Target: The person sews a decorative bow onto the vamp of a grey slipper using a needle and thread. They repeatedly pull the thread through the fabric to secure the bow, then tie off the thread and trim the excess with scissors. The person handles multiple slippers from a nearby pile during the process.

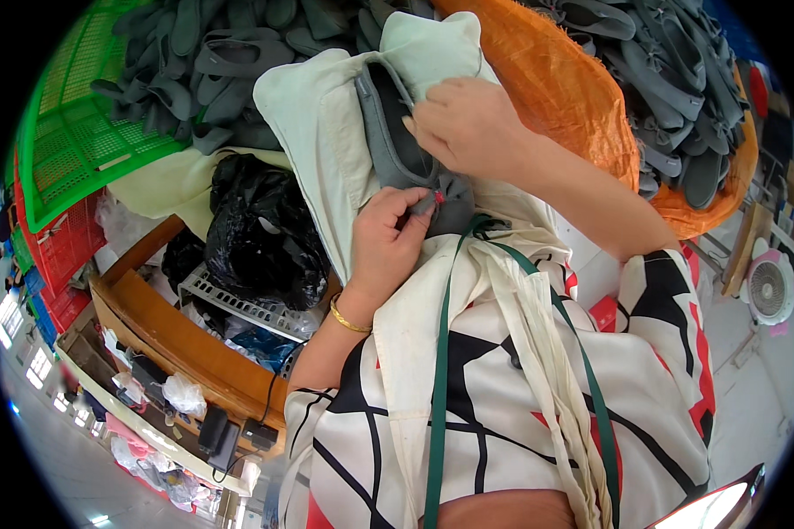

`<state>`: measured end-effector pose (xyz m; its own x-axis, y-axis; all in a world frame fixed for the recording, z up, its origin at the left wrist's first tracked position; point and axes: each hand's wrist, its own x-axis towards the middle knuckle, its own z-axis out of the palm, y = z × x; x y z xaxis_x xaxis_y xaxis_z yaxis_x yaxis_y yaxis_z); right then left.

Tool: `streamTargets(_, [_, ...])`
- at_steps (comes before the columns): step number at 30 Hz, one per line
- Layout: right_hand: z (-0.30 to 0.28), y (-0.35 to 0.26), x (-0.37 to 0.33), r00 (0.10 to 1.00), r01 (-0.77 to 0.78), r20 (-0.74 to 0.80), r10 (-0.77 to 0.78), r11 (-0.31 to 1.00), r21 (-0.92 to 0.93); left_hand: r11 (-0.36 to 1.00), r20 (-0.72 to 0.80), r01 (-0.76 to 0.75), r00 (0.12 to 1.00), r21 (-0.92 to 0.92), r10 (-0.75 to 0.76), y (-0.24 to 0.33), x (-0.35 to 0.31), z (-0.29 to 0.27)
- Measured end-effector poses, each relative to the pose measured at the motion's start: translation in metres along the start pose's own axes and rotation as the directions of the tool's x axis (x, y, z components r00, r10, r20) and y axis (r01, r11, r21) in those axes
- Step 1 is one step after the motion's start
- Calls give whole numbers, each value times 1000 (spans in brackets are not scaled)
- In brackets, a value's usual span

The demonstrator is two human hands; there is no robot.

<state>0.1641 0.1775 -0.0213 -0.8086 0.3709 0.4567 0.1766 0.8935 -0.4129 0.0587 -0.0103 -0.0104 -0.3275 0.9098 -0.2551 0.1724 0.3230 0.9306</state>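
A grey fabric shoe upper (388, 132) lies on a pale cloth (326, 115) spread over my lap. My right hand (468, 123) presses down on the shoe's side, fingers curled over its edge. My left hand (388, 238), a gold bangle on its wrist, pinches the grey bow (445, 198) at the shoe's near end, close to a small red spot. Both hands touch the same shoe.
A green plastic crate (71, 132) full of grey shoe uppers stands at the upper left. An orange sack (573, 88) holds many more at the upper right. A black plastic bag (256, 229) lies over a wooden bench (176, 344) at left. A small fan (770, 289) stands at right.
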Motion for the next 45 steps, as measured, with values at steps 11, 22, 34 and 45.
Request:
streamTargets(11, [-11,7,-8,978,-185,-58,199,963,194,965,-121,233,961,-117,-247,-17,-11,-14])
streamTargets(22, [-54,-3,2,975,-90,-199,102,994,69,755,20,457,861,-470,-509,18,-9,-28])
streamTargets(34, [-148,41,-31,958,-280,5,287,940,-193,994,238,42,969,99,-65,77,73,-210])
streamTargets(45, [-72,29,-6,883,-415,279,378,906,88,838,-350,-132,866,530,358,22,77,-130])
